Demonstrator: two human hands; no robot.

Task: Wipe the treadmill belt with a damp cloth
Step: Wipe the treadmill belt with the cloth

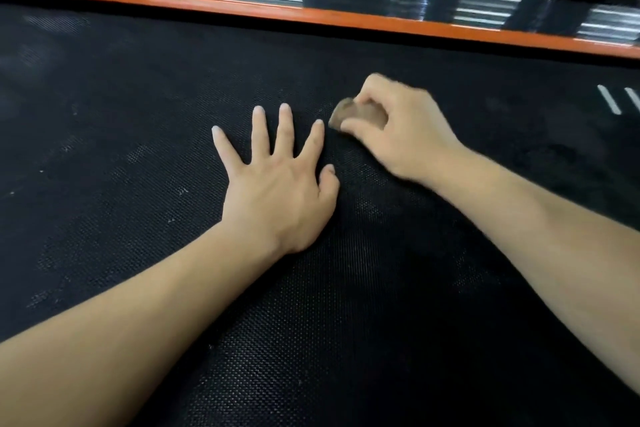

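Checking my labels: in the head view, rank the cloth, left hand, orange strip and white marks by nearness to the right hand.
1. Cloth, gripped in the right hand.
2. Left hand, just left.
3. Orange strip, beyond.
4. White marks, far right.

Black textured treadmill belt [346, 305] fills frame, pale scuffs at left. Small brown wadded cloth [358, 116] centre-right, on belt, blurred.

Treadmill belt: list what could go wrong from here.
1. The cloth is bunched small in the right hand, so each stroke likely covers little of the belt, and the pale specks further left could be missed.
2. The left hand lies flat with spread fingers right beside the cloth. A stroke may bump it, and leaning on it might shift the belt.
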